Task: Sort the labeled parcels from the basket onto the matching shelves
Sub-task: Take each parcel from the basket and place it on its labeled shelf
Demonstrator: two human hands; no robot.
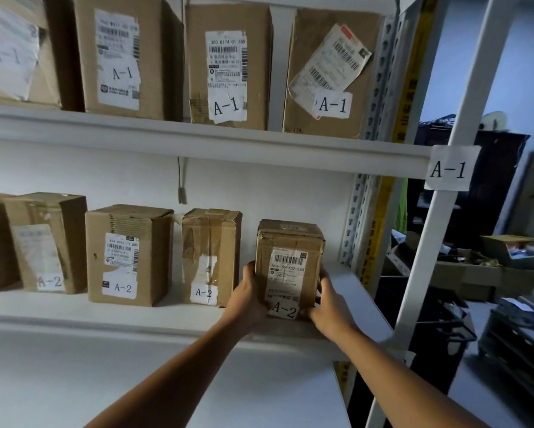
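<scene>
A small brown parcel (290, 242) labeled A-2 stands upright on the lower white shelf (166, 316), at the right end of a row of A-2 parcels. My left hand (248, 299) grips its left side and my right hand (329, 304) grips its right side, near the bottom. To its left stand other A-2 parcels (210, 257), (126, 254), (47, 242). The upper shelf (197, 143), tagged A-1 (449, 168), carries several A-1 parcels (228, 66). The basket is not in view.
A white shelf upright (438, 230) runs along the right of the unit. Bare shelf surface lies to the right of the held parcel. Beyond the upright, dark crates (445, 329) and cluttered boxes (488, 267) fill the background.
</scene>
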